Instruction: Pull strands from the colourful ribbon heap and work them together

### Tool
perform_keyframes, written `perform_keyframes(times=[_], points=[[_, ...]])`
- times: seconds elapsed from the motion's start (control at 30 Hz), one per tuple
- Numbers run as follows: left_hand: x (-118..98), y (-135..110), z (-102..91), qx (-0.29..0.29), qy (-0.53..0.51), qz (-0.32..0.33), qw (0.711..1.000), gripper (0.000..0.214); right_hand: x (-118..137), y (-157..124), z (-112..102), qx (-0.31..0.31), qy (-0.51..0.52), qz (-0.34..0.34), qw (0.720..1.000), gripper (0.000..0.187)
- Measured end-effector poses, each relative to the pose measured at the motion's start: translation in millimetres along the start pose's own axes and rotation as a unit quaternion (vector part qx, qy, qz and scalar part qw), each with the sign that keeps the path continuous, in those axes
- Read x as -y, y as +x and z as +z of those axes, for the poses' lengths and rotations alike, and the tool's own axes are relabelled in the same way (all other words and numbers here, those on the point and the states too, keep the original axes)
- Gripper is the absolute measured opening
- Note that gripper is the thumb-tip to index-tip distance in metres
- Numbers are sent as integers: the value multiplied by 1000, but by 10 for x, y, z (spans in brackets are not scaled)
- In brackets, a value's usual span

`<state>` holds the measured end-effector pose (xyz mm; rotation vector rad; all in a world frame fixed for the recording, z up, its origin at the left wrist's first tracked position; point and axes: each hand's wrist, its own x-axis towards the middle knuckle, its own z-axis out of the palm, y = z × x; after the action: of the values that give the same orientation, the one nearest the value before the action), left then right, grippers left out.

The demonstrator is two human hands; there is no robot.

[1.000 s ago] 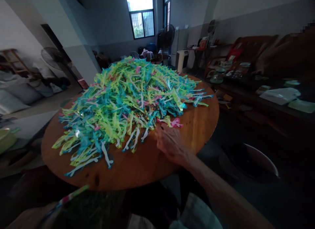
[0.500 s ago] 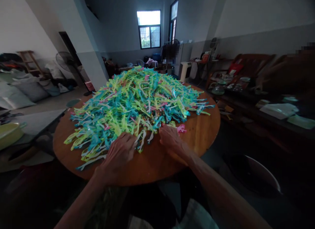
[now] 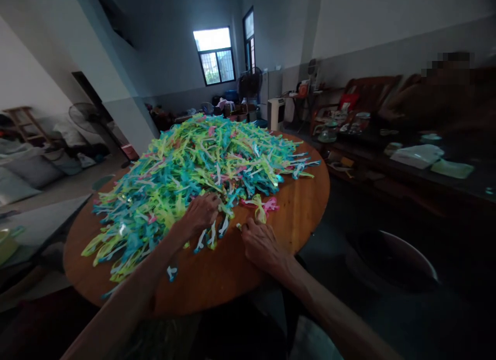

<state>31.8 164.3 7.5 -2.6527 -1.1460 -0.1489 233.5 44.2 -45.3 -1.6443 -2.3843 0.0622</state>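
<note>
A large heap of thin, glossy ribbon-like strips (image 3: pixel 217 158) in yellow-green, turquoise, white and pink covers most of a round wooden table (image 3: pixel 220 285). At the heap's front edge is my left hand (image 3: pixel 201 213), its fingers curled down among the strips. The fingertips are hidden, so what they hold does not show clearly. Nearer to me on the right, my right hand (image 3: pixel 261 241) is closed in a pinch at the lower end of a yellow strip (image 3: pixel 260 209). A pink strip (image 3: pixel 272 205) lies beside that one. Several white-and-blue strip ends (image 3: pixel 211 238) hang out between my hands.
One small blue-white strip (image 3: pixel 172 273) lies apart near the table's front. A dark basin (image 3: pixel 391 262) stands at the right. Beyond it are a low table with a glass jar (image 3: pixel 329 131) and a seated person (image 3: pixel 430 107). A standing fan (image 3: pixel 91 120) is at the left.
The view has turned rightward and tilted. My left hand has moved up to the heap's front edge; my right hand has drawn back toward me, with a yellow strip now showing at its fingers.
</note>
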Motion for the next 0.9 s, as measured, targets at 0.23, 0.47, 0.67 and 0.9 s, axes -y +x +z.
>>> perform_keyframes(times=[0.23, 0.47, 0.67, 0.9], points=[[-368, -406, -346, -220, -141, -97, 960, 23, -73, -145, 29, -38, 65, -8, 997, 21], [-1080, -910, -399, -191, -666, -289, 661, 44, -113, -447, -80, -41, 85, 58, 994, 29], [-970, -1196, -165, -97, -454, -391, 795, 49, -68, -454, -82, -5, 64, 66, 996, 31], [-1026, -1068, -349, -58, -36, -154, 986, 32, -79, -337, -52, -27, 80, 23, 996, 25]])
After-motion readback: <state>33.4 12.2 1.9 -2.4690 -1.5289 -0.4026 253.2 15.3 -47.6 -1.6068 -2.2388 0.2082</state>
